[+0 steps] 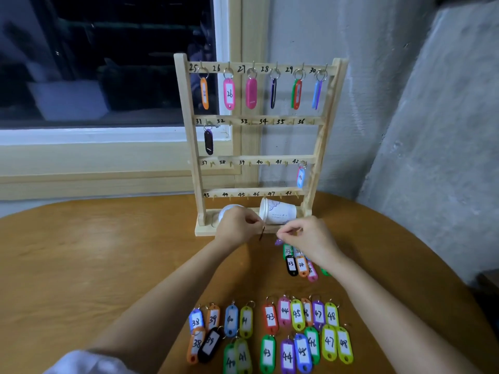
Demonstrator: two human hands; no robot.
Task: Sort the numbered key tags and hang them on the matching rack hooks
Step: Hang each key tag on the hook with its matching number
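A wooden rack (318, 147) with hooks numbered 25 to 48 stands at the table's back. Tags hang on every hook of its top row, on hook 31 (208, 141) and on hook 42 (300, 177). In front of the rack's base, my left hand (237, 225) pinches a dark tag (262, 233) seen edge-on. My right hand (307, 236) pinches the ring of a purple tag (278, 241) just to its right. Tags numbered 33 to 35 (299, 264) lie under my right wrist. Two rows of tags numbered 38 to 48 (270, 333) lie near me.
A white paper cup (278, 211) lies on its side on the rack's base, and a white round object (225, 210) sits behind my left hand. The round wooden table (94, 260) stands against a window sill and a grey wall.
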